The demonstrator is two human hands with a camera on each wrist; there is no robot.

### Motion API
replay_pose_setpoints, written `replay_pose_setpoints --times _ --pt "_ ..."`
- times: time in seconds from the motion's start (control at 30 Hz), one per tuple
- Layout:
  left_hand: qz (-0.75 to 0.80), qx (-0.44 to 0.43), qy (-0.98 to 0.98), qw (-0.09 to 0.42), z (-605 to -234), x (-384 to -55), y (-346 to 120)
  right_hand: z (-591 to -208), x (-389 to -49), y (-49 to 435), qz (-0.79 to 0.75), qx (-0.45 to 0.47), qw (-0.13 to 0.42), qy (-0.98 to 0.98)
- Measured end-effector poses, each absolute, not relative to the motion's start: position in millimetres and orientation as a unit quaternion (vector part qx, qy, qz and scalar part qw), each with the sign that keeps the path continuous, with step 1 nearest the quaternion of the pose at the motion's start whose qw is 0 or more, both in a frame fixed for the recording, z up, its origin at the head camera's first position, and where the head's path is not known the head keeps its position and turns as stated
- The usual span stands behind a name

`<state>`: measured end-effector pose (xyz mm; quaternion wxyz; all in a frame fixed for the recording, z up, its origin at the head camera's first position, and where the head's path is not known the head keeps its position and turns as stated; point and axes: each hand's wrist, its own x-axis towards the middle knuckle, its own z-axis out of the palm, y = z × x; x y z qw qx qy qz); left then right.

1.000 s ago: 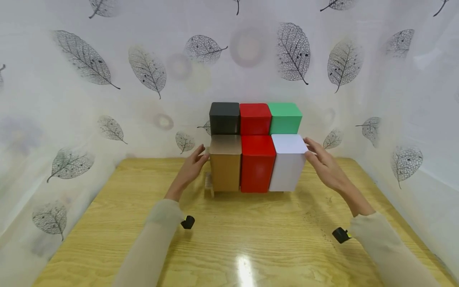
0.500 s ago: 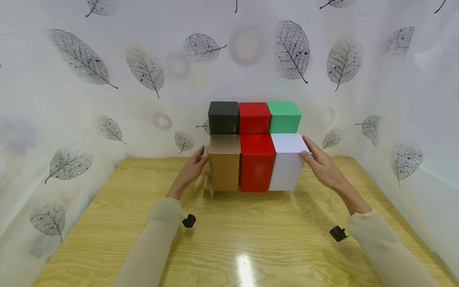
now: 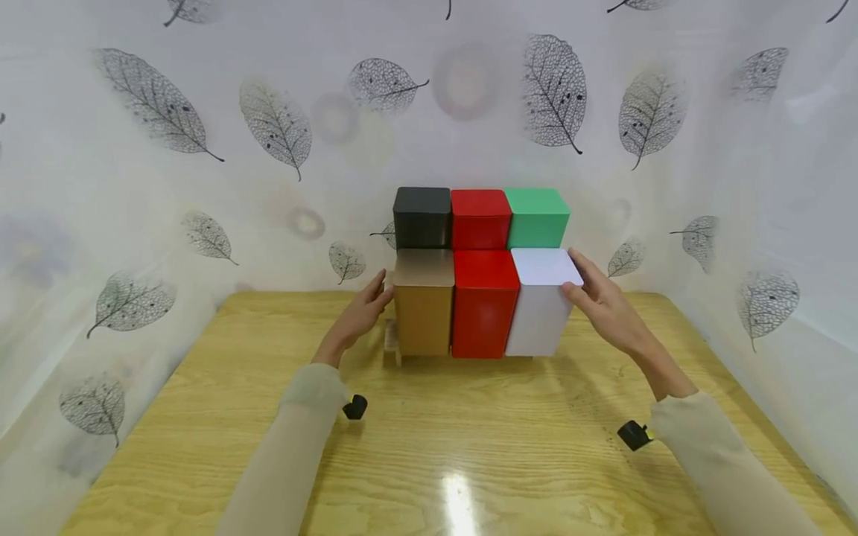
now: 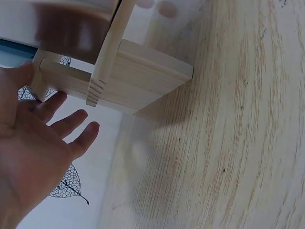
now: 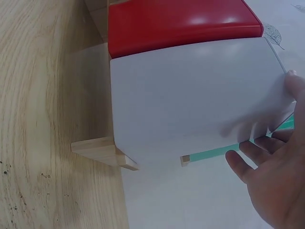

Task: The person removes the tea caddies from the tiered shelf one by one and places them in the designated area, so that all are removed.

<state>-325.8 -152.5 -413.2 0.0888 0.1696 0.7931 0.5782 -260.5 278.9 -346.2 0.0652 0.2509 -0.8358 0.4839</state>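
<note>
Six-sided smooth boxes stand in two rows on a wooden rack. In front are a gold box, a red box and a white box. Behind and higher sit a black box, a second red box and a green box. My left hand is at the rack's left end, fingers spread, thumb right at a wooden slat. On the other side, my right hand has its thumb at the white box's front edge and its extended fingers along that box's side.
The rack stands toward the back of a wood-grain table. A pale curtain printed with dark leaves surrounds the back and sides. A small black device shows at the left cuff, another black device at the right.
My right hand has moved slightly left, bringing its thumb onto the white box's edge. My left hand and the boxes hold their places; the view has shifted a little.
</note>
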Motion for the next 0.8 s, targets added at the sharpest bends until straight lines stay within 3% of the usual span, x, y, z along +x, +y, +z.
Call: replay_pose_setpoints --times 0.8 --pt "0.584 0.202 0.779 0.106 -415 -343 -162 -333 -255 293 0.534 0.223 0.035 -0.815"
